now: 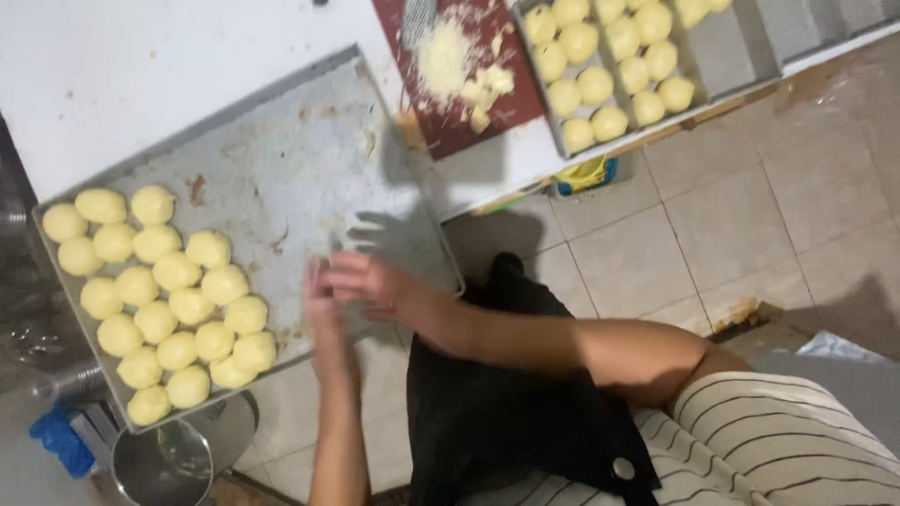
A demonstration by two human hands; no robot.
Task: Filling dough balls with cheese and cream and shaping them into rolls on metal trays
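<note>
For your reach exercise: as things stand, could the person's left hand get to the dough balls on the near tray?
Probably yes. The left hand is over the tray, pressed against the right hand; only bare tray lies between it and the dough balls.

Dough balls (159, 300) on tray (281, 169) left

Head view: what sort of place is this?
Probably a small bakery or kitchen prep area: a metal tray of raw dough balls, a second filled tray, and a tiled floor.
</note>
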